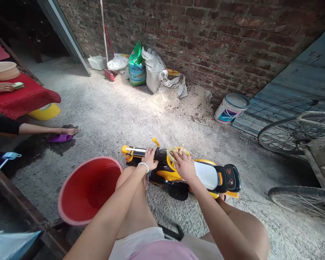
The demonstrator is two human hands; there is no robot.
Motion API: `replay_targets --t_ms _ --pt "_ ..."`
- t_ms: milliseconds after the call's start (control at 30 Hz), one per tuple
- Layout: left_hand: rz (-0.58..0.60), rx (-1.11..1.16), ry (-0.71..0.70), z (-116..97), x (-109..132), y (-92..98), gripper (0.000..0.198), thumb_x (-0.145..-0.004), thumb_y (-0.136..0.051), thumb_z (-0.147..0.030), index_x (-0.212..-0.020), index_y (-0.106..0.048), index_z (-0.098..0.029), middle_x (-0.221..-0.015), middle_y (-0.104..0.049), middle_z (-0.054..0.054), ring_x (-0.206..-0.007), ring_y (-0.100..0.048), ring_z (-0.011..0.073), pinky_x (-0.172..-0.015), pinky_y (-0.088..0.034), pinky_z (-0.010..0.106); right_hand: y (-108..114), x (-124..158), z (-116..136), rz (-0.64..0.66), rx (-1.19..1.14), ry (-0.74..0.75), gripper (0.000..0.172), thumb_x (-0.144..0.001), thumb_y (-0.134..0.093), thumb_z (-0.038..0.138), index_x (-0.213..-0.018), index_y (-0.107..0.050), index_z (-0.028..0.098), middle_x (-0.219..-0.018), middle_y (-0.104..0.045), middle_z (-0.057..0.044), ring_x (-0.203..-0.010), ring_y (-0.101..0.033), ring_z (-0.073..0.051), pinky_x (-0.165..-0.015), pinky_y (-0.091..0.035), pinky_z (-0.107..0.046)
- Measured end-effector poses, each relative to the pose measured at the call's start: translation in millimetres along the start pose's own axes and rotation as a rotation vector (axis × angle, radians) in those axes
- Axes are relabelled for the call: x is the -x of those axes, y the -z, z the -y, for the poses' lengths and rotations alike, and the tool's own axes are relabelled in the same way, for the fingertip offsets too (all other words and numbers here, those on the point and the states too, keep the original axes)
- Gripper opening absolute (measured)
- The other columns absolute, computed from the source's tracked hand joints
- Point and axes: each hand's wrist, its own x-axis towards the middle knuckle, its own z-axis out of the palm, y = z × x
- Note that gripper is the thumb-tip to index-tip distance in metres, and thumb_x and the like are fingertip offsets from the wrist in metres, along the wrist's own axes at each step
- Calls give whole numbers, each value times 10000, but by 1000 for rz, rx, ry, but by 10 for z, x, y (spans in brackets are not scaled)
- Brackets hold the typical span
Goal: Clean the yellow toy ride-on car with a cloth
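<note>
A yellow and black toy motorcycle (172, 176) with a white seat lies lengthwise in front of my knees. My left hand (150, 159), with a beaded bracelet at the wrist, rests on its black front part near the handlebar, fingers together. Under my right hand (184, 164) is a pale, wet-looking cloth (174, 152), pressed against the yellow body just ahead of the seat. The fingers of that hand are bent over the cloth. Left of my leg stands a large red tub (90, 187) with some water in it.
Sacks (152, 70) and spilled grain lie along the brick wall. A lidded bucket (231, 107) stands by the blue panel, with bicycle wheels (284, 133) at right. Another person's hand (1, 87) holds a brush at left, above a red cloth (24, 95).
</note>
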Motion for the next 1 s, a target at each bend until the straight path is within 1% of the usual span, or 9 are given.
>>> replay_targets --t_ms 133,200,267,400,567,667,767,900,1000 --pt "23 -16 -23 36 -21 14 870 -834 -690 -251 -1634 -347 -249 -1722 -333 158 -1652 -174 327 -1282 -304 546 -220 -295 93 85 61 54 486 -1063 -454 428 -1514 -609 336 -1710 -399 -85 -1506 -349 -385 -1146 -365 -566" --pt "19 -27 -15 36 -20 1 869 -841 -679 -254 -1638 -334 -259 -1727 -323 159 -1652 -169 337 -1265 -321 579 -316 -417 109 54 75 76 477 -1080 -420 426 -1512 -600 334 -1685 -430 -93 -1472 -379 -367 -1141 -361 -563" --pt "9 -40 9 22 -15 -20 857 -856 -660 -269 -1642 -319 -266 -1737 -304 158 -1655 -150 347 -1240 -348 613 -348 -546 93 30 78 94 465 -1088 -407 415 -1508 -592 339 -1589 -525 -113 -1390 -449 -336 -1114 -383 -526" --pt "-3 -44 43 -30 -20 -36 769 -885 -638 -310 -1602 -365 -278 -1732 -320 143 -1651 -158 352 -1226 -348 670 -259 -844 -5 33 80 51 443 -1090 -407 400 -1480 -613 359 -1428 -604 -130 -1278 -507 -314 -1038 -424 -471" --pt "-12 -22 80 -91 -64 8 533 -940 -589 -411 -1453 -496 -303 -1678 -416 125 -1642 -178 377 -1236 -232 772 -90 -1028 -307 83 67 -172 468 -1090 -397 378 -1507 -608 359 -1398 -587 -161 -1238 -539 -317 -977 -463 -455" --pt "-9 -23 91 -122 -106 22 469 -964 -553 -443 -1405 -519 -287 -1625 -471 138 -1634 -198 376 -1237 -229 769 -89 -838 -493 76 66 -220 468 -1075 -441 400 -1510 -608 356 -1382 -583 -167 -1230 -550 -320 -959 -480 -449" --pt "-23 -50 86 -143 -164 14 456 -983 -515 -440 -1398 -527 -252 -1592 -487 174 -1612 -233 385 -1231 -263 748 -191 -418 -548 22 98 -263 491 -1059 -466 383 -1531 -592 334 -1342 -587 -190 -1202 -554 -338 -928 -490 -450" --pt "-9 -94 91 -148 -236 6 468 -984 -508 -405 -1416 -524 -226 -1578 -480 190 -1585 -270 394 -1224 -302 716 -292 112 -437 15 68 -266 510 -1053 -444 355 -1535 -600 293 -1335 -593 -203 -1170 -560 -339 -890 -499 -427" --pt "12 -123 99 -146 -257 16 479 -979 -517 -397 -1422 -513 -215 -1569 -477 191 -1569 -292 392 -1219 -322 697 -267 160 -267 28 -22 -191 499 -1049 -453 367 -1511 -627 293 -1357 -607 -176 -1212 -543 -331 -938 -490 -424"
